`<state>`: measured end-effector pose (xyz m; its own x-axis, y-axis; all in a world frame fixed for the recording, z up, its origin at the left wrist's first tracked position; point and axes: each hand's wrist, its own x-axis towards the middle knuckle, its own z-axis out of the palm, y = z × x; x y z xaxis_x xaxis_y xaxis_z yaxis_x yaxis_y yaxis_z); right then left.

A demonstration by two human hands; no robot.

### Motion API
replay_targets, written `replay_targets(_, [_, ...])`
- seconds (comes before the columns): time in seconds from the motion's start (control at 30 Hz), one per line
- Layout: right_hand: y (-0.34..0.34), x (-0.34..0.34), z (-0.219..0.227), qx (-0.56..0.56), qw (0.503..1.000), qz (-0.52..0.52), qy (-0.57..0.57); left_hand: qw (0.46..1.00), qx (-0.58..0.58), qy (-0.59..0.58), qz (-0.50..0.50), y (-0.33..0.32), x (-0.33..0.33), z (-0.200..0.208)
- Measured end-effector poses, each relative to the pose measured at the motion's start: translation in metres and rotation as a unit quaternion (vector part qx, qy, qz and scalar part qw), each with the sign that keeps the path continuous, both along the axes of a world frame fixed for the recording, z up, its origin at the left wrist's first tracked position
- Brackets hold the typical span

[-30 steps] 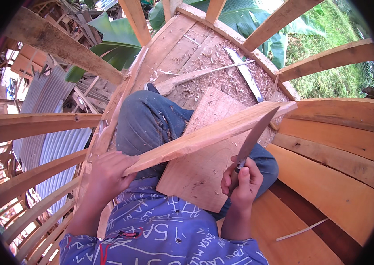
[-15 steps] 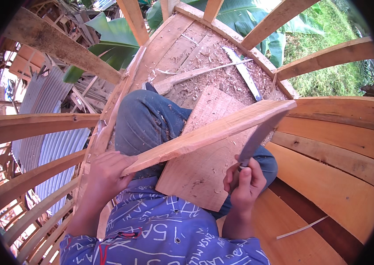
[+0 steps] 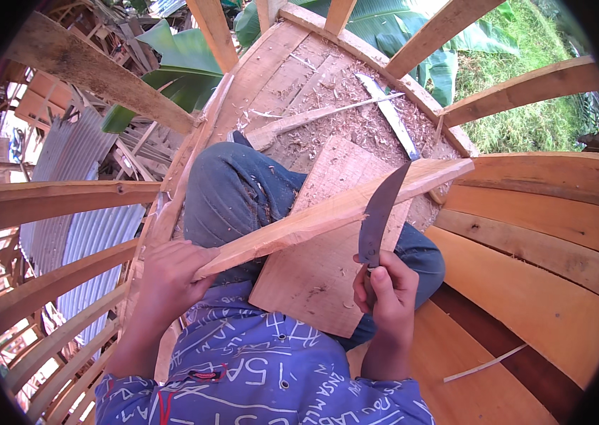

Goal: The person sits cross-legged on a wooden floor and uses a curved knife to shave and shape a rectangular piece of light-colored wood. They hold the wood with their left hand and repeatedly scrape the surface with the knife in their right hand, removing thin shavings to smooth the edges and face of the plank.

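Note:
My left hand (image 3: 175, 273) grips the near-left end of a long wooden plank (image 3: 278, 241), which slants up to the right across my lap. In my right hand (image 3: 388, 287) is a machete (image 3: 379, 216) with a dark, curved blade pointing upward. The blade crosses the plank's near edge right of its middle; whether it touches the wood I cannot tell. Below the plank, a wide flat board (image 3: 314, 283) lies across my legs, partly covered by it.
Wood shavings (image 3: 321, 95) litter the planked floor ahead, where a second long blade (image 3: 391, 117) and a thin wooden strip (image 3: 314, 120) lie. Curved wooden ribs (image 3: 59, 191) rise at the left. Orange-brown planking (image 3: 526, 276) forms the right side, with a loose sliver (image 3: 483, 365) on it.
My right hand has turned the machete more upright and shifted its blade leftward along the plank's edge. My left hand and the plank have hardly moved.

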<state>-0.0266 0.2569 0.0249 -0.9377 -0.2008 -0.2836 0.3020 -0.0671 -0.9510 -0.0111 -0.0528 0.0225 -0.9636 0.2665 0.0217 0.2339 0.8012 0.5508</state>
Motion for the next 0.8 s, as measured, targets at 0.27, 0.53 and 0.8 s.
replay_targets(0.27, [0.009,-0.006,-0.014,-0.185,0.978,0.057,-0.081,1.0,-0.011,-0.02,0.011,0.005,-0.003,0.002])
replay_targets(0.53, [0.005,-0.01,-0.011,-0.182,0.971,-0.153,0.035,1.0,0.011,0.015,0.015,0.007,-0.004,0.001])
replay_targets(0.8, [-0.01,-0.006,-0.012,0.066,0.996,0.0,0.063,1.0,0.015,0.003,0.017,0.007,-0.007,0.002])
